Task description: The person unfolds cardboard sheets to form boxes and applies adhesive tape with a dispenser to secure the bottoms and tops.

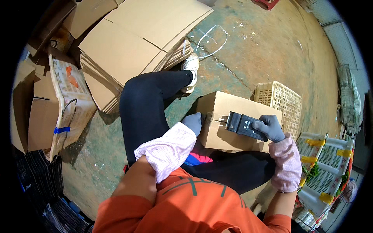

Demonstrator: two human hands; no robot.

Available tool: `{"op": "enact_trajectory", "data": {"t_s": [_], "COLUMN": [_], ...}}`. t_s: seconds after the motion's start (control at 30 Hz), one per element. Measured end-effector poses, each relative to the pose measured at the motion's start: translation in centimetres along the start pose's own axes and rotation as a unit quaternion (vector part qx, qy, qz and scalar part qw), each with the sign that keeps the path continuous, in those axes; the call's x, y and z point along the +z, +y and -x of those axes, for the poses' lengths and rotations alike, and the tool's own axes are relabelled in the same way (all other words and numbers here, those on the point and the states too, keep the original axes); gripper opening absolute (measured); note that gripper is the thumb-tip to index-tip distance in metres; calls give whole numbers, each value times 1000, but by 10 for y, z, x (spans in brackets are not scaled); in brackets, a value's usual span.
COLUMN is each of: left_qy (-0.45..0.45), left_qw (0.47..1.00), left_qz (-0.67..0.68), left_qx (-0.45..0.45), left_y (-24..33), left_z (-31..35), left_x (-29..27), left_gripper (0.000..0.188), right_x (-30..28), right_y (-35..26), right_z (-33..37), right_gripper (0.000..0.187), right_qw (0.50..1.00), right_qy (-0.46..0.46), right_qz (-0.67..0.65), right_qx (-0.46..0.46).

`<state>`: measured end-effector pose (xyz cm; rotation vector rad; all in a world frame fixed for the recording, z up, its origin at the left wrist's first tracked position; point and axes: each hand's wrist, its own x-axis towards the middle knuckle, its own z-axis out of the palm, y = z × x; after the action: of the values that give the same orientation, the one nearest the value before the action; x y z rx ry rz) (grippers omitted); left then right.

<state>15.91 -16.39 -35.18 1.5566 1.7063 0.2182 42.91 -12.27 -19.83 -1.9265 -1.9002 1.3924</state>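
Note:
A closed brown cardboard box (243,105) lies in front of me between my legs. My right hand (271,128), in a grey glove, is closed round a black tape dispenser (246,125), whose wide head rests on the top of the box. Against the box's left end lies my left hand (192,123), also gloved in grey. Its fingers look extended and close together, partly turned from view. Pale checked sleeve covers wrap both forearms. Whether tape runs from the dispenser to the left edge is hard to make out.
Flattened cardboard sheets (132,42) are stacked at the far left, beside a tilted plastic crate (74,89) and open cartons (39,108). A cream basket (285,103) stands behind the box. White crates (322,174) are at right. A loose white strap (221,46) curls on the floor.

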Motion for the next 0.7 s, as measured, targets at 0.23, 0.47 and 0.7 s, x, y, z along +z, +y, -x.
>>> {"op": "enact_trajectory", "data": {"t_s": [0.23,0.47,0.7], "left_qy": [-35,190,20], "left_qw": [998,941,913], "left_qz": [-16,265,-151], "left_qx": [-54,86,378], "left_y": [-18,14,66], "left_z": [-11,21,29], "left_x": [30,0,-55], "left_gripper": [17,26,114], "right_x": [2,0,-5], "right_y": [-5,-7,-15], "right_z": [0,1,0], "right_gripper": [43,41,38], "right_qw": [1000,1000,997], "right_qy": [-2,-6,-51], "right_qz": [4,12,-49], "right_qx": [-4,6,43]}}
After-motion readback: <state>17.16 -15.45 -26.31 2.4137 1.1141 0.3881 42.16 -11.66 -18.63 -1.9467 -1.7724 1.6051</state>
